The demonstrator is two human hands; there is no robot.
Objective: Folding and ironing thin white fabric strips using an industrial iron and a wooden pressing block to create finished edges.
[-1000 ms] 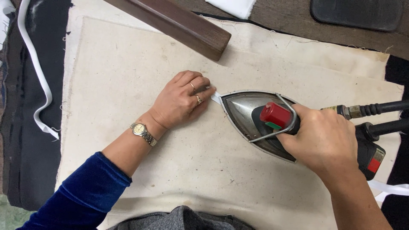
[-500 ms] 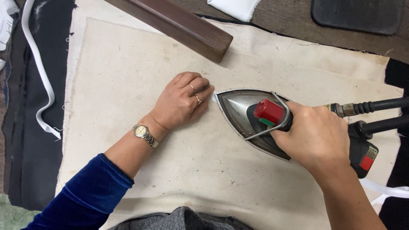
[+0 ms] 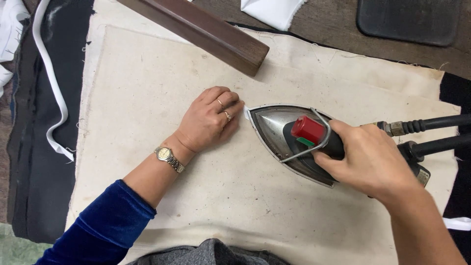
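My right hand (image 3: 370,162) grips the black handle of a steel iron (image 3: 282,132) with a red knob, lying flat on a cream cloth pad (image 3: 147,88), tip pointing left. My left hand (image 3: 208,120) rests fingers-down on the pad just left of the iron's tip, pinning a small white fabric piece (image 3: 246,113) that shows between fingertips and iron. The left wrist wears a watch and a blue velvet sleeve. Most of the white piece is hidden under hand and iron.
A dark brown wooden block (image 3: 206,32) lies diagonally at the pad's top edge. Two black hoses (image 3: 431,132) run right from the iron. A white strip (image 3: 51,93) lies on dark fabric at left. White cloth (image 3: 272,11) and a black mat (image 3: 409,19) sit at the top.
The iron and my right hand have slid left, bringing the tip up against the fingertips of my left hand. The left hand stayed in place.
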